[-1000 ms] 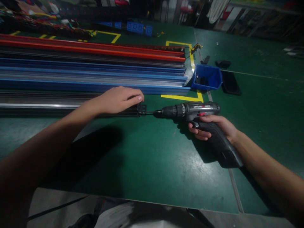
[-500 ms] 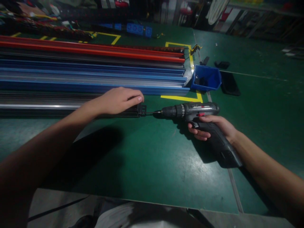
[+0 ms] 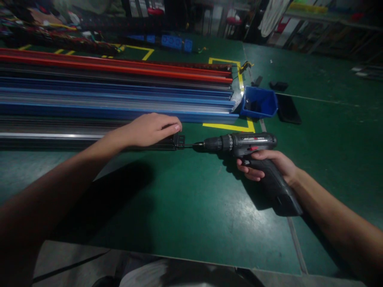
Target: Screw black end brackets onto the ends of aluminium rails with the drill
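Note:
My right hand (image 3: 269, 165) is wrapped round the grip of a black cordless drill (image 3: 248, 142), its barrel pointing left. The long thin bit (image 3: 191, 145) reaches the black end cap (image 3: 180, 141) on a black metal profile (image 3: 140, 146). Over the end of that profile lies my left hand (image 3: 152, 129), fingers closed down around it and the thumb along the near side. The underside of the left fingers is hidden.
Blue profiles (image 3: 119, 105) and red profiles (image 3: 119, 66) lie lengthwise behind the black one. A blue bin (image 3: 259, 103) with dark parts inside stands beyond the drill, beside a flat black object (image 3: 289, 109). Wire bundles (image 3: 66, 40) lie at the back left.
The whole view has shifted slightly, so everything sits a little lower. Both hands keep their hold, and the bit stays at the end cap.

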The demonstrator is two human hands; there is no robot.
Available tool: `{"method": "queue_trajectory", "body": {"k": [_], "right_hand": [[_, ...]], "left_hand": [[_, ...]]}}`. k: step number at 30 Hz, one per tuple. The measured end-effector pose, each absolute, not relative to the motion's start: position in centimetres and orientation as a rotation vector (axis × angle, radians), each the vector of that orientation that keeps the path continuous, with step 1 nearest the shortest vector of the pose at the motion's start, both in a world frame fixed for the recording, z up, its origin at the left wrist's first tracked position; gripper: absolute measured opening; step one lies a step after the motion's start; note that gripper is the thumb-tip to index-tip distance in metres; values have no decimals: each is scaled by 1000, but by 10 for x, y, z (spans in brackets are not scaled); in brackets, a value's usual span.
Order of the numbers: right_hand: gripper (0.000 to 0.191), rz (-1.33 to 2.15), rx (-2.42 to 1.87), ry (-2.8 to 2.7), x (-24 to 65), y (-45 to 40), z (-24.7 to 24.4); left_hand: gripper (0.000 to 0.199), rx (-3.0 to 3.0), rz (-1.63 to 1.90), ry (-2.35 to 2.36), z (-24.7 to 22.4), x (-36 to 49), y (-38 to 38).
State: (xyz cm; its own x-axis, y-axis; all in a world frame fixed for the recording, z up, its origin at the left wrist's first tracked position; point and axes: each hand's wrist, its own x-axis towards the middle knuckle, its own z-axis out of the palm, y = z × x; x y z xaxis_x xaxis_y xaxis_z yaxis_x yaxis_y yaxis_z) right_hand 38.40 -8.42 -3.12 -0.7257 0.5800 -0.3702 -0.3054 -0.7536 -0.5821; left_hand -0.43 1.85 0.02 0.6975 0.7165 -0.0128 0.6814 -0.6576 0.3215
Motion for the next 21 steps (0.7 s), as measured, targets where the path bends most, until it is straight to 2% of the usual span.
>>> {"method": "queue_trajectory", "body": {"k": [7,21], "right_hand": [[45,2443,-733,-765,384,-83,-32],[26,2415,-784,-852,385,-84,-33]], "left_hand": [[51,2621,158,1106,-1,-5,19],[52,2632,158,1087,-1,-5,20]]}}
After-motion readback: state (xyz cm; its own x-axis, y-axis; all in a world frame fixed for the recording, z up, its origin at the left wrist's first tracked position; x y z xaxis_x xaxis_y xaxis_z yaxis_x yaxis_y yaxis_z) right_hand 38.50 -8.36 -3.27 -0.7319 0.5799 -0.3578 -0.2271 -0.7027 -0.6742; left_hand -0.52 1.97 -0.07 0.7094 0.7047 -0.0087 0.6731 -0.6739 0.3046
